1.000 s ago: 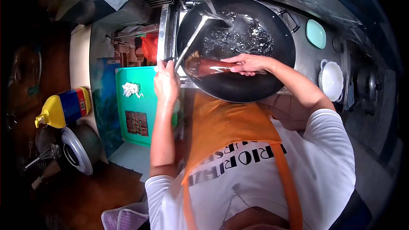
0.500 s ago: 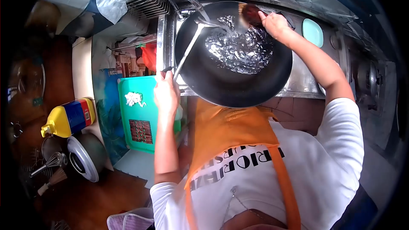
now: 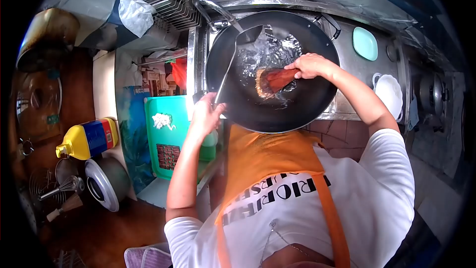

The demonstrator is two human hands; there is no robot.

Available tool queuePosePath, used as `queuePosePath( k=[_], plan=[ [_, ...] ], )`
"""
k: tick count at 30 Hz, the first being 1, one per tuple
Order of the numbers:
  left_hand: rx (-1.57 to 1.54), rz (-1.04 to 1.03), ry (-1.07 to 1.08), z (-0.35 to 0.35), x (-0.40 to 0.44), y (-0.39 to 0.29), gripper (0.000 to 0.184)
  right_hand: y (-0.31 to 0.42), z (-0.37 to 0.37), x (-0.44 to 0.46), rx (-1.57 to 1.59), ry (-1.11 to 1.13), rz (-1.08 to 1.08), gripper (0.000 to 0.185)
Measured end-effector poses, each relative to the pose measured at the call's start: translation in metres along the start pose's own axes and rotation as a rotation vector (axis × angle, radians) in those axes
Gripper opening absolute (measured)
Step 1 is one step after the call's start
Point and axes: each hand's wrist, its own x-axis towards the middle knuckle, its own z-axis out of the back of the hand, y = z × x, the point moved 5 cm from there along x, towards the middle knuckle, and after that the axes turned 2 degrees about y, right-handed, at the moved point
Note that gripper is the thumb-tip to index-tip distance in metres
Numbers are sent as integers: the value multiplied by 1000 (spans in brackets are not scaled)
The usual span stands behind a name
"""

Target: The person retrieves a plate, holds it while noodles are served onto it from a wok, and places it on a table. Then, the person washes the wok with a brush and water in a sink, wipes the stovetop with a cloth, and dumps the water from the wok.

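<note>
One left hand (image 3: 204,114) and one right hand (image 3: 311,65) are counted, two in all. Near them, one brush (image 3: 280,80), one spatula (image 3: 249,34), one wok (image 3: 307,108) and one tap (image 3: 215,6) are found. One green dish (image 3: 365,43) and one white bowl (image 3: 388,97) are counted to the right. To the left, one green tray (image 3: 157,104), one white clump (image 3: 162,120), one yellow bottle (image 3: 91,138), one silver lid (image 3: 106,193) and one whisk (image 3: 64,186) are tallied. One apron (image 3: 267,151) and one necklace (image 3: 271,225) are seen, while the plastic bags (image 3: 135,15) cannot be counted for certain

brush (image 3: 282,80): in wok (image 3: 277,115) | faucet (image 3: 220,9): over wok | tray (image 3: 181,115): left of wok | bowl (image 3: 388,95): right of wok
</note>
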Motion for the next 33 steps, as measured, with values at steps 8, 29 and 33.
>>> queuePosePath(
  k=[8,29,33],
  plan=[
    [-1041,576,404,-47,-22,-9,30,-50,12,-1,-204,-410,-292,33],
    [-1094,654,409,-108,25,12,22,-55,-41,29,714,-124,179,46],
    [-1044,664,315,-108,42,5,25,-3,-3,-37,767,181,118,47]
  ],
)
